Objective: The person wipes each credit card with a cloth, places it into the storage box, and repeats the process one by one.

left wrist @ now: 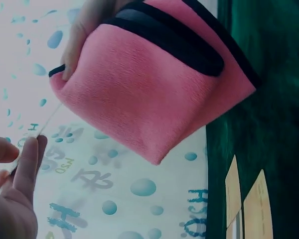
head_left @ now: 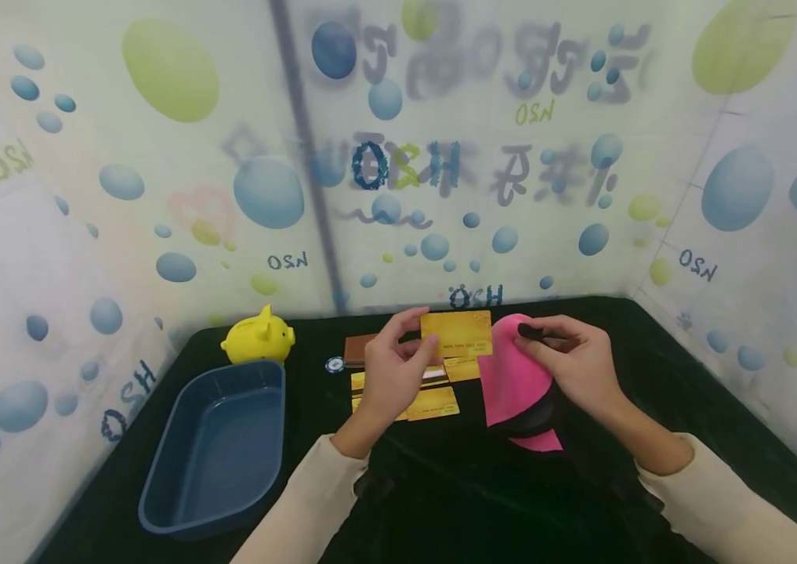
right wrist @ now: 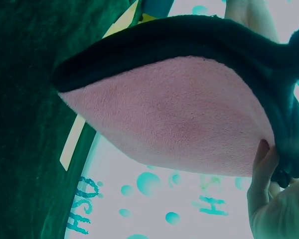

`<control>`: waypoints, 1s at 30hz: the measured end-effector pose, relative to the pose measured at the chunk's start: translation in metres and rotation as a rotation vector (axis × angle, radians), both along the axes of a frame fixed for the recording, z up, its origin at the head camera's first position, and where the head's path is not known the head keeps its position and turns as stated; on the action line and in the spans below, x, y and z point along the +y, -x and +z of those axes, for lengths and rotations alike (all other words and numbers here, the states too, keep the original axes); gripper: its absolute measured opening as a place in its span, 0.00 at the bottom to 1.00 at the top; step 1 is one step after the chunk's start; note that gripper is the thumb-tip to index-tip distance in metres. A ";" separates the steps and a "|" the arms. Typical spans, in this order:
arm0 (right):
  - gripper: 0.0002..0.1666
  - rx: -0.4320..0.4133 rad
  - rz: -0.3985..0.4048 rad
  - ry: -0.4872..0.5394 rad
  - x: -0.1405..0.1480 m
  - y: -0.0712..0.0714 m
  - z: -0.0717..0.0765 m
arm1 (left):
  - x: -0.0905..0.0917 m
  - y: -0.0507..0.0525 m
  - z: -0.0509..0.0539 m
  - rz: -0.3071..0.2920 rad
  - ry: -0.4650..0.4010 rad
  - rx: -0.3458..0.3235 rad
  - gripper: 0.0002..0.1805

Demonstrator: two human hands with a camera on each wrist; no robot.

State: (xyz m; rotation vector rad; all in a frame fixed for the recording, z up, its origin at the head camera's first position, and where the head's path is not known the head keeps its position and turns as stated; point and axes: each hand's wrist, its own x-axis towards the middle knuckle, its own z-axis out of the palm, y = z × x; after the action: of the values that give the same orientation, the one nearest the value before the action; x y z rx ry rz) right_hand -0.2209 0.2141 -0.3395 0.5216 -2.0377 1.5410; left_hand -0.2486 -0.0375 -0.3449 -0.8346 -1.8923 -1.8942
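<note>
My left hand (head_left: pixel 396 364) holds a gold card (head_left: pixel 458 330) upright by its left end, between thumb and fingers. In the left wrist view that card (left wrist: pixel 49 119) shows nearly edge-on, with its far end close to the pink cloth; I cannot tell whether they touch. My right hand (head_left: pixel 585 360) pinches the top corner of this soft pink cloth (head_left: pixel 511 384) with black edging. The cloth hangs down folded, and its black trim (right wrist: pixel 164 47) curves across the right wrist view. Several more gold cards (head_left: pixel 433 402) lie on the table behind and below the left hand.
A brown wallet-like piece (head_left: pixel 356 351) and a poker chip (head_left: pixel 335 365) lie left of the cards. Farther left stand a yellow piggy bank (head_left: pixel 257 338) and a deep blue basin (head_left: pixel 280 439). Dark green cloth (head_left: pixel 440 501) covers the table, with a patterned curtain (head_left: pixel 398 266) behind.
</note>
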 end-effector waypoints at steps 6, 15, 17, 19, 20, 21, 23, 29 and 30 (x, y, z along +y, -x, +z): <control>0.16 0.000 0.004 -0.023 0.000 -0.001 0.000 | 0.000 -0.002 0.004 -0.079 -0.039 -0.117 0.28; 0.16 0.012 0.023 -0.010 0.000 0.000 -0.001 | 0.000 -0.004 0.006 -0.190 -0.029 -0.184 0.33; 0.16 0.008 0.020 -0.007 0.000 0.000 -0.001 | 0.000 -0.004 0.007 -0.196 -0.028 -0.191 0.33; 0.16 0.004 0.013 -0.004 0.001 0.001 -0.001 | 0.000 -0.005 0.007 -0.201 -0.026 -0.195 0.33; 0.16 0.002 0.008 0.000 0.001 0.001 -0.001 | 0.000 -0.005 0.007 -0.207 -0.027 -0.198 0.34; 0.16 0.000 0.004 0.004 0.001 0.001 -0.001 | 0.000 -0.005 0.008 -0.210 -0.028 -0.198 0.34; 0.16 0.001 -0.002 0.004 0.001 0.001 -0.001 | 0.000 -0.005 0.008 -0.217 -0.029 -0.196 0.34; 0.16 0.012 -0.001 0.003 0.001 0.001 0.000 | 0.000 -0.004 0.007 -0.244 -0.041 -0.188 0.35; 0.16 0.016 -0.002 -0.002 0.002 0.001 0.001 | 0.000 -0.004 0.007 -0.247 -0.041 -0.184 0.35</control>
State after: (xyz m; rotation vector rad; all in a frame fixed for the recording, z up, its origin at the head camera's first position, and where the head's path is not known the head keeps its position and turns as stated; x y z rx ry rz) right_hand -0.2217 0.2157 -0.3388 0.5306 -2.0271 1.5292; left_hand -0.2447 -0.0373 -0.3378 -0.9476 -1.9211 -2.2186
